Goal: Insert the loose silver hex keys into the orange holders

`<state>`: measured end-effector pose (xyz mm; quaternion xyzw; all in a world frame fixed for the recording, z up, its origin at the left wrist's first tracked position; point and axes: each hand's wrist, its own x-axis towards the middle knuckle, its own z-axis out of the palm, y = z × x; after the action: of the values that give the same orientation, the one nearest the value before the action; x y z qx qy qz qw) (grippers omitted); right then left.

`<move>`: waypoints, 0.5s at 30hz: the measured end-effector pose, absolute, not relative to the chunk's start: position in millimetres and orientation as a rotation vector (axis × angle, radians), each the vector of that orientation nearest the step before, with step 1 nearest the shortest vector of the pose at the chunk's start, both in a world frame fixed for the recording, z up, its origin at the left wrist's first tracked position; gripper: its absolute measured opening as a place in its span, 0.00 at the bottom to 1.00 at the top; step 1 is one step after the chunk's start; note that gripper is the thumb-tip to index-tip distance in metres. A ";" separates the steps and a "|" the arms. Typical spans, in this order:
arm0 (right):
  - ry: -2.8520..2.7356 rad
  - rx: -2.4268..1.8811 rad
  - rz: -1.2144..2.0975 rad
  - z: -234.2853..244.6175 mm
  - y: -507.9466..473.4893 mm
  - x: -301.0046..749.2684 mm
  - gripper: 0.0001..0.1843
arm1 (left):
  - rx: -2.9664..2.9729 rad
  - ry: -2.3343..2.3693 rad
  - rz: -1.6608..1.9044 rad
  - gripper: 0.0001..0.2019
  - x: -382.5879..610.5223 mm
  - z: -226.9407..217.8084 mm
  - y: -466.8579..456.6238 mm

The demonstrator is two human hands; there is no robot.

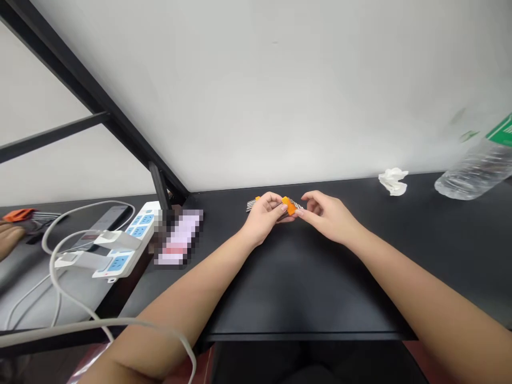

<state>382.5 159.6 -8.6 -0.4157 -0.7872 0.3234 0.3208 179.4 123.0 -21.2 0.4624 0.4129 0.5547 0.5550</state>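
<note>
Over the black desk, my two hands meet at a small orange piece [289,206] with black-and-white striped parts; its exact kind I cannot make out. My left hand [264,213] is closed round it, thumb on its near side. From the other side, my right hand [326,214] pinches its right end, thumb against the orange part. Thin striped pieces [250,205] with a bit of orange show just left of my left hand; whether they are joined to the held piece is hidden.
A phone-like pixelated item [178,237] lies left of my arm, beside a white power strip [132,240] with plugs and cables. At right are crumpled tissue [393,181] and a clear bottle [476,170]. Another person's hand [8,237] is at far left, near an orange-and-striped item [24,215].
</note>
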 end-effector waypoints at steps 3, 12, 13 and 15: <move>-2.029 -1.094 1.079 -10.5 158.8 380.2 0.26 | 1.126 0.963 1.299 0.22 180.8 -21.3 122.4; -2.002 -0.976 1.312 -15.1 153.6 377.3 0.19 | 1.197 1.011 1.278 0.20 183.0 -20.7 120.0; -2.019 -0.974 1.326 -16.0 154.0 377.5 0.18 | 1.191 1.005 1.283 0.20 182.9 -21.1 120.2; -2.025 -0.970 1.356 -17.9 154.7 377.4 0.17 | 1.164 0.989 1.284 0.21 182.1 -22.3 120.9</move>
<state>377.4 154.7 -17.9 -0.3575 -0.7462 0.4996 0.2566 182.1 120.9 -22.3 0.4902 0.4165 0.5406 0.5422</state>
